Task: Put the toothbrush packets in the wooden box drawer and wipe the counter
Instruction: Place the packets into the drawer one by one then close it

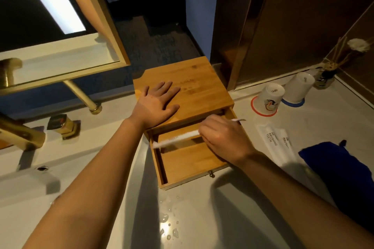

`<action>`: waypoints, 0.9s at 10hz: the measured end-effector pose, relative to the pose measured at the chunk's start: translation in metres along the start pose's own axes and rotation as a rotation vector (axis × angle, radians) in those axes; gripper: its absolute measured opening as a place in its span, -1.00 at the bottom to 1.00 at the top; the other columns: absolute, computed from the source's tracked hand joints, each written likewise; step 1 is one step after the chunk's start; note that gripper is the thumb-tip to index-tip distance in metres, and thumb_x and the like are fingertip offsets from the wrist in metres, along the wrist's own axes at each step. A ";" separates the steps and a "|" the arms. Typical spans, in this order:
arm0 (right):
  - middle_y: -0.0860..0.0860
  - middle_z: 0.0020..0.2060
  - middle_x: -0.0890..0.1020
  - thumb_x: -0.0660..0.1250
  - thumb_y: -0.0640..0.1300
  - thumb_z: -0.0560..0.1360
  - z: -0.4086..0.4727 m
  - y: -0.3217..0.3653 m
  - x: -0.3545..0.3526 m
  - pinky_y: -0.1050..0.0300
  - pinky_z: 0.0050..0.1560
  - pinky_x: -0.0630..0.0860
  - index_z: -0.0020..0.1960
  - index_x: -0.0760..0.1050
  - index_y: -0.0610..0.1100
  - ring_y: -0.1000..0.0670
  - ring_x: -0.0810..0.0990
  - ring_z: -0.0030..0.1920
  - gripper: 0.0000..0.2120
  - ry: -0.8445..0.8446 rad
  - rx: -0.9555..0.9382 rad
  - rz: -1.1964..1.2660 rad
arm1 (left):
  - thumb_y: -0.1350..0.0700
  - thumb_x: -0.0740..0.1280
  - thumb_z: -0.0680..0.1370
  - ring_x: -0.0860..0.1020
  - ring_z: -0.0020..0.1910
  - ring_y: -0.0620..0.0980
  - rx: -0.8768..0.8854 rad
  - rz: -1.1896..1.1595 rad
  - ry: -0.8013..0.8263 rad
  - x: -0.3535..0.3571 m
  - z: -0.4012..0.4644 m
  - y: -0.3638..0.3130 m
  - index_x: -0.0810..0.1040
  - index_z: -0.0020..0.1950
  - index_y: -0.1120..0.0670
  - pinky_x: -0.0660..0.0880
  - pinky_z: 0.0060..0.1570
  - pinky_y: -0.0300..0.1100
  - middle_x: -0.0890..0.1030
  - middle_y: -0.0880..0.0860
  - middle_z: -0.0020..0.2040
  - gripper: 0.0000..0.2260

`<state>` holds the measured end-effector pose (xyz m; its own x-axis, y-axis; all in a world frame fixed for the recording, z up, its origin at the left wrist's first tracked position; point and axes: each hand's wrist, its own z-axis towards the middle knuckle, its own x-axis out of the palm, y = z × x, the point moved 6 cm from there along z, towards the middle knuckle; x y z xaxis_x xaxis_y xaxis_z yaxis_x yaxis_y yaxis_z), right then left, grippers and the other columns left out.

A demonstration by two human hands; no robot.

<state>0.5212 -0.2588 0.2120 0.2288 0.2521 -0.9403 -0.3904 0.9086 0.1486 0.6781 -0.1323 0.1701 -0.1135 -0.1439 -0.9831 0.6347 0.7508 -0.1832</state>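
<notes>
Fingers [204, 130] of the right hand [224, 141] pinch one toothbrush packet [176, 140] slantwise over the open drawer [190, 164]; the left hand [158, 100] lies flat and open on the wooden box [202, 95]. Angled so, the packet's end may catch the drawer wall. Two packets [277, 139] wait on the counter [202, 218].

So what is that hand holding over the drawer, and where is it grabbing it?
The right hand holds a toothbrush packet near its right end. The left hand holds nothing.
</notes>
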 end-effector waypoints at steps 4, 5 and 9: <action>-0.01 0.26 0.45 0.18 -0.11 0.56 -0.008 0.005 0.045 0.09 0.22 0.42 0.27 0.41 -0.06 -0.03 0.36 0.26 -0.71 0.517 0.314 -0.002 | -0.28 -0.07 0.50 -0.01 0.54 0.00 -0.005 0.007 0.008 0.000 0.000 0.001 0.04 0.50 -0.18 -0.17 0.46 0.13 0.05 -0.04 0.56 -0.43; -0.08 0.10 0.62 0.20 0.05 0.48 -0.021 0.017 0.037 0.01 0.00 0.53 0.15 0.54 -0.07 -0.10 0.56 0.06 -0.66 0.347 0.368 -0.105 | -0.28 -0.06 0.51 -0.01 0.54 0.00 -0.006 0.005 0.003 0.000 0.000 0.000 0.04 0.50 -0.18 -0.17 0.46 0.13 0.05 -0.04 0.56 -0.44; -0.09 0.53 -0.06 -0.12 0.32 0.50 -0.023 0.013 0.064 -0.23 0.43 0.01 0.48 -0.08 0.18 -0.23 -0.03 0.50 -0.41 0.752 0.579 -0.003 | -0.28 -0.07 0.50 -0.01 0.54 0.00 -0.007 -0.001 -0.001 -0.002 0.000 -0.001 0.06 0.50 -0.17 -0.15 0.47 0.14 0.06 -0.03 0.56 -0.43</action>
<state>0.5106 -0.2385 0.1470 -0.4843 0.1520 -0.8616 0.1581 0.9838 0.0847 0.6776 -0.1322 0.1720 -0.1135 -0.1448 -0.9829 0.6293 0.7551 -0.1839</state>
